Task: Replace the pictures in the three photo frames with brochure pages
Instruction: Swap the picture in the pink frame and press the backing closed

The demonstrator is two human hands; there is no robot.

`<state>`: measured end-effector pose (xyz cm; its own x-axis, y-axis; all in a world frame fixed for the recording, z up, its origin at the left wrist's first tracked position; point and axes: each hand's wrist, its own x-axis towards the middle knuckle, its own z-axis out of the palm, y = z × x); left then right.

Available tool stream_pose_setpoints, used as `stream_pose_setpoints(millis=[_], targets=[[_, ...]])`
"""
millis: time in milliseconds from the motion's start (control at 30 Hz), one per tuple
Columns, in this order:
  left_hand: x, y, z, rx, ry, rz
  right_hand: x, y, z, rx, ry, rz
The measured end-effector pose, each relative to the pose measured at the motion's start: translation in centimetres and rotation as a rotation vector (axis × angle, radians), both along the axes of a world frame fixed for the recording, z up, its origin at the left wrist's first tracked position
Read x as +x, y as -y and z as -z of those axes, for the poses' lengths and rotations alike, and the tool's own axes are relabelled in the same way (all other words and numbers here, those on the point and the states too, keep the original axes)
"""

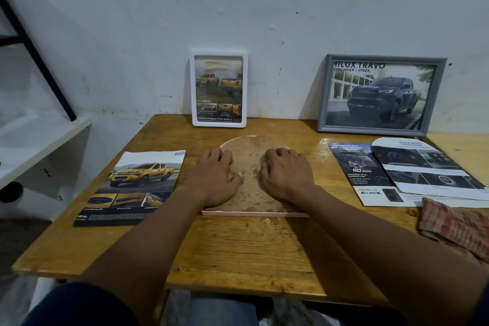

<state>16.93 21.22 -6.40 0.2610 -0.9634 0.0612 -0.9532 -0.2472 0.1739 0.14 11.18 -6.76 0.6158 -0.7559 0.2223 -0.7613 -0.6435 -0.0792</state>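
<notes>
A pink arch-topped photo frame (251, 164) lies face down in the middle of the wooden table, its stained brown backing board up. My left hand (215, 177) and my right hand (284, 174) both rest on that backing, fingers curled and pressing down on it. A white frame (219, 88) holding a page with yellow trucks leans on the wall behind. A grey frame (381, 94) with a dark truck page leans at the back right. A brochure page showing a yellow truck (135, 188) lies to the left. Two dark brochure pages (412, 169) lie at the right.
A red checked cloth (455, 225) lies at the table's right edge. A white shelf unit (39, 151) with a black diagonal brace stands to the left. The wooden table (238, 246) butts against a scuffed white wall.
</notes>
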Motion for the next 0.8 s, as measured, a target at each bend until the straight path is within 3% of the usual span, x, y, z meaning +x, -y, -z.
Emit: stream_pose_setpoints(millis=[200, 500, 700, 800], targets=[[-0.1, 0.1, 0.1, -0.018, -0.009, -0.038, -0.8, 0.4, -0.3, 0.069, -0.023, -0.052], [-0.9, 1.9, -0.2, -0.004, 0.172, -0.056, 0.2, 2.6, -1.0, 0.161, -0.092, -0.006], [0.1, 2.4, 1.1, -0.004, -0.222, -0.011, 0.4, 3.0, -0.3, 0.223, 0.009, -0.07], [0.1, 2.6, 1.3, -0.035, -0.27, -0.033, 0.6, 3.4, -0.7, 0.226, 0.003, -0.066]])
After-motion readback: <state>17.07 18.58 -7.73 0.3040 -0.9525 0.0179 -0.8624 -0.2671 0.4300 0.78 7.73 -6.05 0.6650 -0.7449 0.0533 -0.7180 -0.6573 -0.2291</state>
